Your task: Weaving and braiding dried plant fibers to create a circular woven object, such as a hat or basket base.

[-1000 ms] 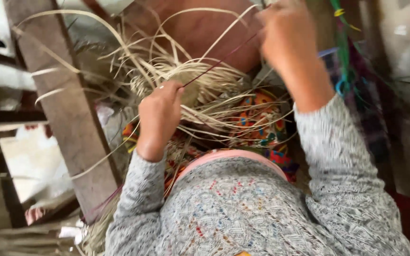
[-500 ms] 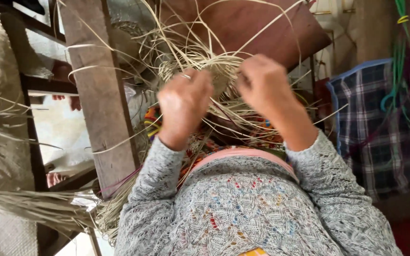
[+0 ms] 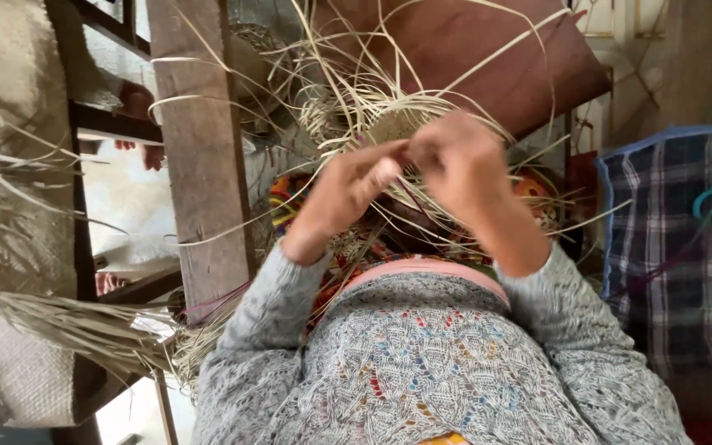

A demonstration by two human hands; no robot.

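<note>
Head camera looks down at two hands close together over a round bit of woven straw (image 3: 389, 124). The left hand (image 3: 348, 185) has its fingers curled in, pinching thin straw strands (image 3: 422, 210) near the middle of the weaving. The right hand (image 3: 459, 165) is just beside it, almost touching, and its fingers are bent down onto the same strands, but the picture is blurry there, so I cannot tell how tight that hold is. Long loose straws (image 3: 331, 58) stick out all around the weaving, up and to the sides. Both arms wear a grey knitted sweater (image 3: 422, 371). Under the hands there is a bright patterned cloth (image 3: 290, 198) in the lap. A wooden post (image 3: 203, 156) stands to the left. A bundle of dry straw (image 3: 51, 317) lies lower left. A checked bag (image 3: 673, 247) sits to the right.
</note>
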